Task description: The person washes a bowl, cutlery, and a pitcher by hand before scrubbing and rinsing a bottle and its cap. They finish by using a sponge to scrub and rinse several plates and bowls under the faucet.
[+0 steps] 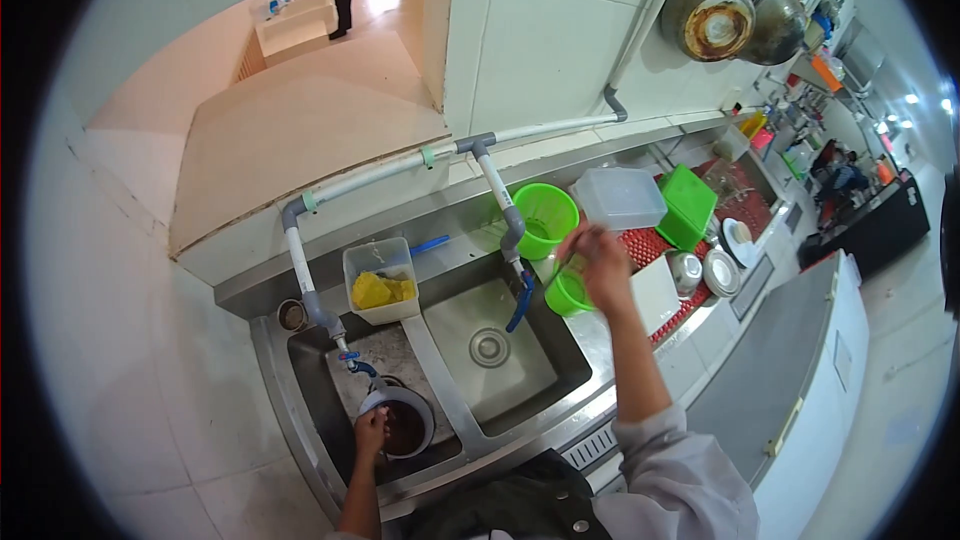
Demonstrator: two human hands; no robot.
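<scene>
My left hand (pixel 372 430) is closed on the rim of a round pot (pixel 428 422) in the left sink basin, under a tap with a blue handle (pixel 349 355). Brownish liquid shows inside the pot. My right hand (pixel 597 265) is raised over the counter right of the sink, above a small green container (pixel 569 293) and near a larger green bucket (pixel 546 212). Its fingers are bent together and blurred; a thin dark item seems to be between them, too unclear to name.
A clear tub (pixel 383 312) with a yellow cloth sits behind the basins. Right of my right hand are a white board (pixel 655 297), a green box (pixel 686 206), a translucent box (pixel 620 197) and metal bowls (pixel 685 272). White pipes (pixel 497 183) descend to the taps. A person stands beyond the opening.
</scene>
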